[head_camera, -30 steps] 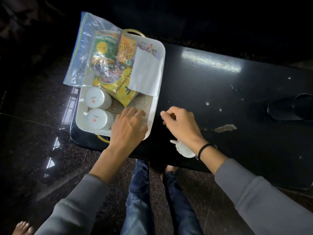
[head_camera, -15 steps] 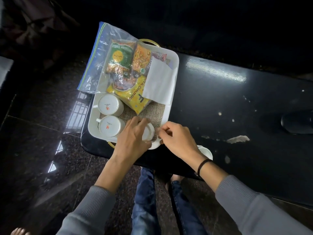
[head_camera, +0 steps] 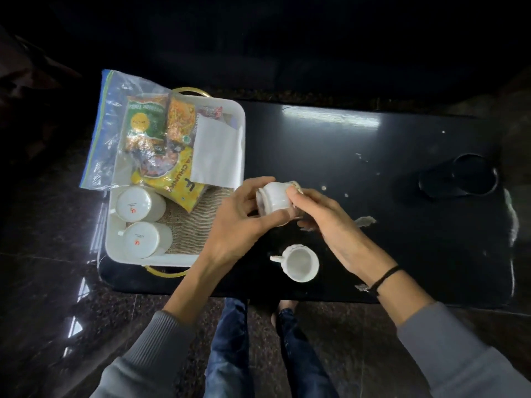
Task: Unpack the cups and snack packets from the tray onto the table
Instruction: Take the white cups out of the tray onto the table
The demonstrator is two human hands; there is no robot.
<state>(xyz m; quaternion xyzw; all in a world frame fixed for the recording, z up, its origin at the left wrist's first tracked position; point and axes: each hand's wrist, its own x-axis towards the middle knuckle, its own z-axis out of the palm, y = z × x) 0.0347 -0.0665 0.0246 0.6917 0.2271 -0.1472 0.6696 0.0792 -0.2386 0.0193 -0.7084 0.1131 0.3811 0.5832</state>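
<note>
A white tray (head_camera: 240, 122) with gold handles sits on the left end of the black table (head_camera: 373, 173). Inside it, two white cups (head_camera: 134, 203) (head_camera: 143, 239) stand upside down on a burlap mat, behind them a clear zip bag of snack packets (head_camera: 149, 133), a yellow packet (head_camera: 178, 179) and a white napkin (head_camera: 215, 153). My left hand (head_camera: 235, 222) and my right hand (head_camera: 324, 219) together hold a small white cup (head_camera: 273, 201) tilted on its side above the table, just right of the tray. Another small white cup (head_camera: 300, 263) stands upright on the table near the front edge.
A black slipper-shaped object (head_camera: 459, 179) lies at the table's right end. Pale scuffs and specks mark the tabletop. Below the front edge are my legs in blue jeans and a dark glossy floor.
My left hand lifted a small white cup out of the tray's near right corner and carried it right over the table; my right hand joined it. The camera view pulled back.
</note>
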